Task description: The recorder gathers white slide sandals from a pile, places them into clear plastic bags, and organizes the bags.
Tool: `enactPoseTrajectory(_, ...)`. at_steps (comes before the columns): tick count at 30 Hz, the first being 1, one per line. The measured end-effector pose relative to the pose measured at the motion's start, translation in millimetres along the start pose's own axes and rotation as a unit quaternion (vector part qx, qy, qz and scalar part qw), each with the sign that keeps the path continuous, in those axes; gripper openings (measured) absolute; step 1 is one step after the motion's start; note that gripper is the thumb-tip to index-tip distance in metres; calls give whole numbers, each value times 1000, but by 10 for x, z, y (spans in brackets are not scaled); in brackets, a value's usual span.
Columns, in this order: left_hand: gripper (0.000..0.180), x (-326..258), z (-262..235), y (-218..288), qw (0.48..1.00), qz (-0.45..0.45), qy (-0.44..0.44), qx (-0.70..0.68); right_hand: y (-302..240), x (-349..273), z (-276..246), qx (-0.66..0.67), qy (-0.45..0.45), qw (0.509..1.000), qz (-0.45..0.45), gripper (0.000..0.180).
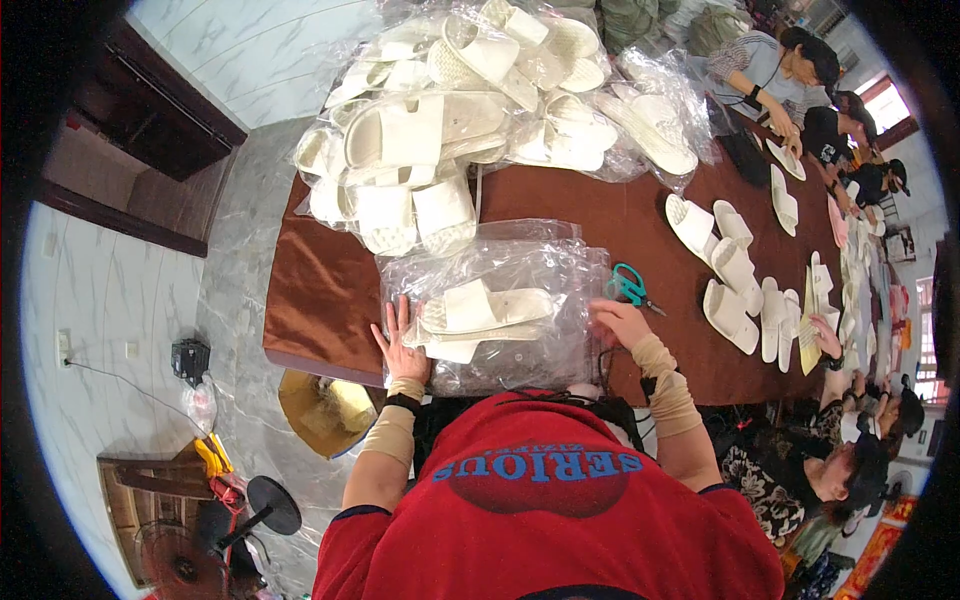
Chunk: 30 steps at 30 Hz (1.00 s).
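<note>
A pair of cream slippers point(490, 309) lies stacked on a pile of clear plastic bags point(470, 375) in front of me. My left hand point(402, 350) is open, its fingers spread against the left end of the slippers. At the right edge of the bags, my right hand point(622, 322) has its fingers bent in and closed on the plastic. The fingertips there are small and partly hidden. Teal-handled scissors point(630, 287) rest on the table just beyond my right hand.
A heap of bagged cream slippers point(400, 135) covers the table's far side. Loose slippers point(735, 265) lie to the right on the brown tablecloth point(320, 290). Several people work along the right side. An open carton point(325, 410) stands on the floor at left, near a fan point(185, 560).
</note>
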<state>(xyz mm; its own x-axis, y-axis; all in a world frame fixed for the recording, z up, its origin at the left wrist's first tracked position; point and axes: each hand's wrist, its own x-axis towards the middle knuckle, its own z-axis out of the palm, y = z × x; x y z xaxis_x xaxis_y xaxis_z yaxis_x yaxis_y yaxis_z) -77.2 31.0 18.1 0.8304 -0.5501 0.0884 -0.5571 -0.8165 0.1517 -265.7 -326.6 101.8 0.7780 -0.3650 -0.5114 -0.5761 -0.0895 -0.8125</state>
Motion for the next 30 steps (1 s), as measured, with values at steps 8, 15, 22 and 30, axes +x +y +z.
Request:
enactPoseTrajectory(8, 54, 50, -10, 38, 1000, -2, -12, 11, 389, 490, 183, -81, -50, 949, -299, 38)
enactPoseTrajectory(15, 54, -10, -33, 34, 1000, -6, -19, 23, -103, 630, 708, -331, -110, 847, -400, 72)
enactPoseTrajectory(22, 48, -14, -15, -9, 993, -12, -117, 8, 43, 697, 973, -276, 14, 851, -446, 48)
enactPoseTrajectory(30, 65, 3, 61, -25, 1000, -10, -16, 2, -183, 833, 758, -96, 39, 946, -306, 32)
